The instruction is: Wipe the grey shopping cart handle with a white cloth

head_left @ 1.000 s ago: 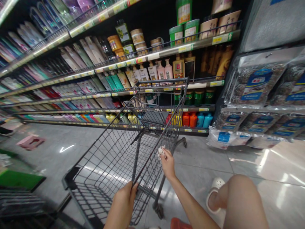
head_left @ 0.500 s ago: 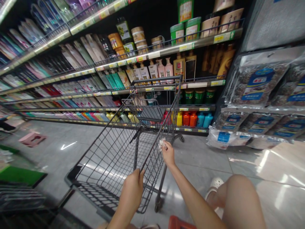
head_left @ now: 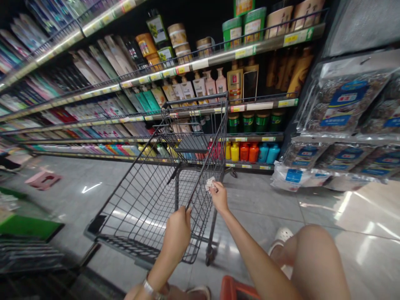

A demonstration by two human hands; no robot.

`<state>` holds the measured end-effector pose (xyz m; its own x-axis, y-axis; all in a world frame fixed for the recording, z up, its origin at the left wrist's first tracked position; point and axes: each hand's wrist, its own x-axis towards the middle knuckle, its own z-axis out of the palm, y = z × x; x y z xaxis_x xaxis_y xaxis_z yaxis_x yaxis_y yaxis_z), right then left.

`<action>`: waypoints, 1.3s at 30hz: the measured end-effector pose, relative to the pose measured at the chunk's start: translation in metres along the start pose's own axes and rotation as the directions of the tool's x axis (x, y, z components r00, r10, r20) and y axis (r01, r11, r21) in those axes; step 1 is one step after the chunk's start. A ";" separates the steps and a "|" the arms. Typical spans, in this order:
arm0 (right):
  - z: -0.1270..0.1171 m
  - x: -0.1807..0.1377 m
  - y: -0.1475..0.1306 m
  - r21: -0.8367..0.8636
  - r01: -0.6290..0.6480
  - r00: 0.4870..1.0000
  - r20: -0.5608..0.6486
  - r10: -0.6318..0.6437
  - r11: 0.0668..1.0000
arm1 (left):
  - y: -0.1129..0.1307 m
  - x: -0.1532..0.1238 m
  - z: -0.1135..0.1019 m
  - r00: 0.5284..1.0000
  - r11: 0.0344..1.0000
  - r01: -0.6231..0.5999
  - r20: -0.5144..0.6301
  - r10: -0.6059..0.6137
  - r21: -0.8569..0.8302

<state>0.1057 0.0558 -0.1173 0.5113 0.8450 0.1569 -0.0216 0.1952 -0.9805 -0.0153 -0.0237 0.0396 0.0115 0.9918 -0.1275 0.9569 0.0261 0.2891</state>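
A grey wire shopping cart [head_left: 137, 200] stands in front of me, its basket showing bare mesh. My left hand [head_left: 178, 229] is wrapped round the top rail on its near right side. Against the outside of the same side wall, my right hand [head_left: 219, 196] pinches a crumpled whitish cloth [head_left: 210, 182], which touches or nearly touches the wires. Whether it is cloth or paper tissue is hard to tell. The cart's handle [head_left: 196, 98] points toward the shelves, and a wheel [head_left: 210, 255] shows below my hands.
Shelves of bottles and tubs [head_left: 184, 89] run along the back. Bagged goods [head_left: 340, 100] hang at the right. A pink stool [head_left: 43, 180] and a green board [head_left: 28, 227] are at left. A red-orange object [head_left: 237, 288] sits by my legs.
The cart's handle end has shifted a little to the left. My right hand has moved slightly up and left with the cloth, and my left hand has moved up slightly, still gripping the rail.
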 end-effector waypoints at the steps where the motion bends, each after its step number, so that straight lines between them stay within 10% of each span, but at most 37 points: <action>1: 0.000 -0.006 0.000 0.003 -0.009 1.000 0.003 0.009 1.000 | -0.001 0.000 0.000 1.000 1.000 -0.004 -0.003 0.004 0.004; 22: 0.006 -0.162 -0.067 0.293 -0.162 0.981 0.152 0.122 0.942 | -0.004 0.002 -0.016 0.992 0.990 -0.107 0.060 0.113 -0.092; 39: 0.012 -0.136 -0.046 0.258 -0.232 0.972 0.028 0.233 0.938 | -0.006 -0.001 -0.011 0.995 0.987 -0.088 0.024 0.092 -0.133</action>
<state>0.0267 -0.0624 -0.0925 0.4678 0.8809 -0.0722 -0.3605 0.1156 -0.9256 -0.0242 -0.0232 0.0481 0.1066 0.9866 -0.1234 0.9051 -0.0449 0.4229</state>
